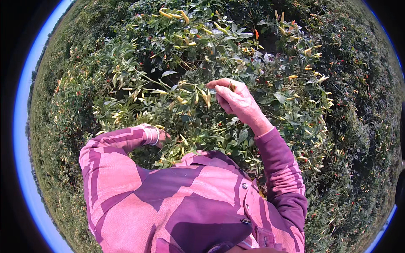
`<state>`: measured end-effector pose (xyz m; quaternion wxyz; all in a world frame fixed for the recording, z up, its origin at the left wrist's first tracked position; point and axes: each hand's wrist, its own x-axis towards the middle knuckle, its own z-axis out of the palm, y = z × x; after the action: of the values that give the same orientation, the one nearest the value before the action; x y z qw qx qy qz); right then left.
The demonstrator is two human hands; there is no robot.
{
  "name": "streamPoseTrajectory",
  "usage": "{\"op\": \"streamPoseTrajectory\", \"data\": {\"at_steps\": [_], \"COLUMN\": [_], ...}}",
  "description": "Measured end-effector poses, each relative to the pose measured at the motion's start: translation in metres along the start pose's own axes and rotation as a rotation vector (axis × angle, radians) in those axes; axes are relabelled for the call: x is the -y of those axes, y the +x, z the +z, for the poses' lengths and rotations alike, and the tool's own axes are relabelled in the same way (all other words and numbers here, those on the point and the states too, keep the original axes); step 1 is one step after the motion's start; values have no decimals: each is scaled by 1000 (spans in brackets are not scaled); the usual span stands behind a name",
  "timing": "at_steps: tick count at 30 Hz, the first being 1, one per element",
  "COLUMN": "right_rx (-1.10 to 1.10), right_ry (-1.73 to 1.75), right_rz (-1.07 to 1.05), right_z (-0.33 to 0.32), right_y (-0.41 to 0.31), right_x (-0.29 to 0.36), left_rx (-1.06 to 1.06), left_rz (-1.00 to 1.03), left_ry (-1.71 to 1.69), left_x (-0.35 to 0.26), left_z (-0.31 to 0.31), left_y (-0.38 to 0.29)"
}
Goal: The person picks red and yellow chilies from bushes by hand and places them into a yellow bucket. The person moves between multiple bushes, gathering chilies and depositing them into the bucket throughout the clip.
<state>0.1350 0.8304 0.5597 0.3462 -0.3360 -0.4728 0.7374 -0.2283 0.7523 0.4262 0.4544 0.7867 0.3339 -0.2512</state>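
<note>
My right hand [235, 97] is raised over the chilli pepper plants, its fingers curled. A small greenish-brown plant piece [232, 86] shows between the thumb and the index finger. Beside the fingertips hang pale yellow chilli peppers [206, 97] on a leafy branch [152, 80]; whether the fingertips touch it is unclear. My left hand [162, 138] is low at the left, reaching in among leaves, with a white band [156, 137] at the wrist. Foliage and the sleeve hide most of its fingers, so its grip does not show.
Dense pepper bushes surround me. More yellow chilli peppers [174, 14] hang farther ahead, near an orange-red chilli pepper [256, 34]. Bushes on the right [357, 104] carry small red fruit. My pink jacket [196, 202] fills the bottom of the view.
</note>
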Motion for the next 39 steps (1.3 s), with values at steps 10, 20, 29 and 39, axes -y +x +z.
{"op": "streamPoseTrajectory", "data": {"at_steps": [10,20,29,39], "right_rx": [-608,-311,-388,-517], "right_ry": [-1014,-1085,-1178,-1450], "right_rz": [-154,-143,-79,-369], "right_z": [-57,-91,-99,-94], "right_y": [236,268,208,57], "right_x": [10,7,26,20], "left_rx": [158,-824,-607,-704], "left_rz": [305,164,480,499], "left_ry": [-982,-1307,-1157,-785], "left_x": [-73,-3,-52,-148], "left_z": [-247,-351,-326,-252], "left_y": [-48,124,138,151]}}
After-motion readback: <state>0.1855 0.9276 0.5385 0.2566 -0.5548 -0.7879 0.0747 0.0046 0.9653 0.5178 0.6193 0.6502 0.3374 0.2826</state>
